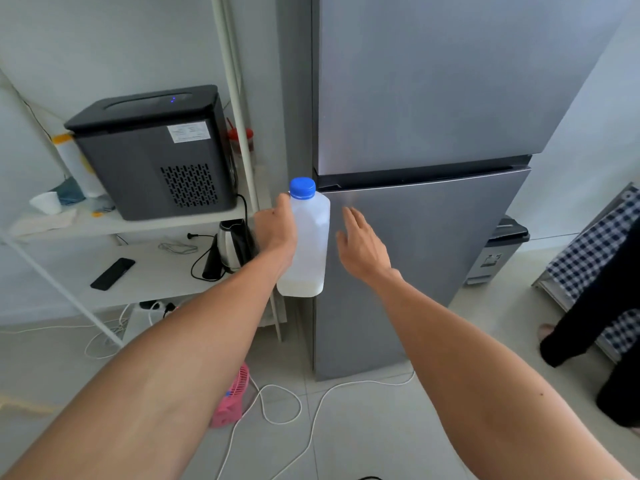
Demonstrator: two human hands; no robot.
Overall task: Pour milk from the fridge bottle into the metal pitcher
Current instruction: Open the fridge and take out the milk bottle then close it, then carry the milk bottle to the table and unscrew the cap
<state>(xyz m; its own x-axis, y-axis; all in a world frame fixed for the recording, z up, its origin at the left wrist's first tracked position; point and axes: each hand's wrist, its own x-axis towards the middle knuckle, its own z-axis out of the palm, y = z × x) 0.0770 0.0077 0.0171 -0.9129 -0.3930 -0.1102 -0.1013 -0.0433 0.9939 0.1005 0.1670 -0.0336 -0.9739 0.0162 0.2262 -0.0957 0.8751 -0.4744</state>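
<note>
My left hand (275, 226) grips a translucent plastic milk bottle (308, 251) with a blue cap, held upright in front of the grey fridge (433, 133). Only a shallow layer of milk shows at the bottle's bottom. My right hand (362, 245) is open with fingers spread, just right of the bottle and close to the lower fridge door (433, 244). Both fridge doors are closed. No metal pitcher is in view.
A white shelf rack (156, 223) stands left of the fridge, holding a black ice maker (152, 150), an electric kettle (230, 245) and a phone (112, 273). White cables (277, 403) and a pink fan (232, 398) lie on the floor. A person's dark leg (595, 306) stands at right.
</note>
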